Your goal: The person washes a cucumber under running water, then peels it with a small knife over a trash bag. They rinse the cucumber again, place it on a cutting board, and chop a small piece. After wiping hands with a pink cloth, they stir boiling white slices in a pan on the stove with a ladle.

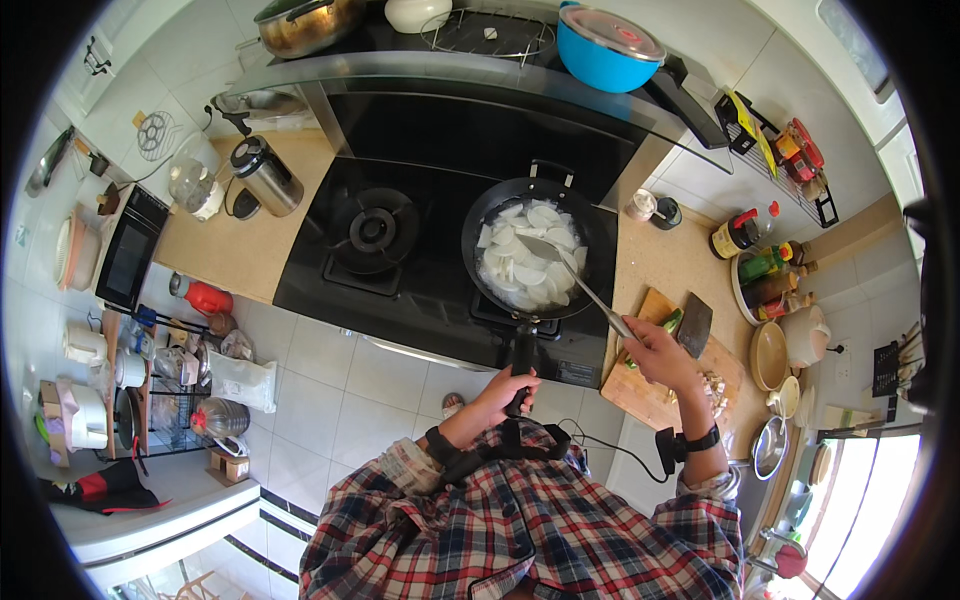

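Observation:
A black wok (pixel 480 277) sits on the right burner of the gas hob, full of thin white slices (pixel 529 266), possibly radish, in bubbling liquid. My left hand (pixel 504 396) is closed around the wok's black handle (pixel 523 352). In my right hand (pixel 664 356) is the grey handle of a metal spatula (pixel 592 296). The spatula's blade rests among the slices near the middle of the wok. Below the right hand, a wooden cutting board (pixel 637 397) bears a cleaver (pixel 695 325), some green pieces and chopped bits.
The left burner (pixel 373 229) holds no pan. An electric kettle (pixel 266 176) and a microwave (pixel 131 247) stand on the left counter. Sauce bottles (pixel 765 262) fill a tray at the right wall. A glass hood edge (pixel 465 75) overhangs the hob. A cable (pixel 622 448) hangs by my right wrist.

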`<action>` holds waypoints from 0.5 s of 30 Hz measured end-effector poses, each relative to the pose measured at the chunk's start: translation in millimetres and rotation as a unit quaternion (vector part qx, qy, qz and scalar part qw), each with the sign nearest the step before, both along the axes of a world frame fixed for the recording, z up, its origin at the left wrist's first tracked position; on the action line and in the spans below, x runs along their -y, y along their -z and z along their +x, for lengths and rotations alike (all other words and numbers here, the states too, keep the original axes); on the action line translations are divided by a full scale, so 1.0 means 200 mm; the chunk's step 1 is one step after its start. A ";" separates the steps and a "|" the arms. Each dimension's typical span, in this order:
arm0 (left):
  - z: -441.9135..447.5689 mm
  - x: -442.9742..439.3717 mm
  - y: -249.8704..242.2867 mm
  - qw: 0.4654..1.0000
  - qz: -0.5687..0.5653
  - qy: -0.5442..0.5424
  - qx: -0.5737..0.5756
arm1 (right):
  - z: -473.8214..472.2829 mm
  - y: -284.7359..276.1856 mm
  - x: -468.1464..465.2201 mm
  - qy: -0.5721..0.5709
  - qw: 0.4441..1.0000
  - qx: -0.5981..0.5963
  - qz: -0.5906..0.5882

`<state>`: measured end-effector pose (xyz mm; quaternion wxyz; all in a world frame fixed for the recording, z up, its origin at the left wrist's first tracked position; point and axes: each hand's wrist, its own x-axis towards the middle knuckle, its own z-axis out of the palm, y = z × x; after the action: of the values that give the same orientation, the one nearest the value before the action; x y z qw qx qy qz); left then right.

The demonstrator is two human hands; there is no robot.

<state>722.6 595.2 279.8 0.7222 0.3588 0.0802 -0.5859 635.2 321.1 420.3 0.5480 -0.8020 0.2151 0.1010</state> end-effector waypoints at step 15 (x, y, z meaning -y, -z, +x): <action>0.00 -0.01 -0.03 1.000 0.018 0.005 0.011 | 0.05 0.37 0.04 0.203 0.965 -0.028 0.162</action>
<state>722.5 596.5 285.7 0.7137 0.3789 0.0814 -0.5836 644.6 313.4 346.5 0.6732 -0.6389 0.3698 0.0435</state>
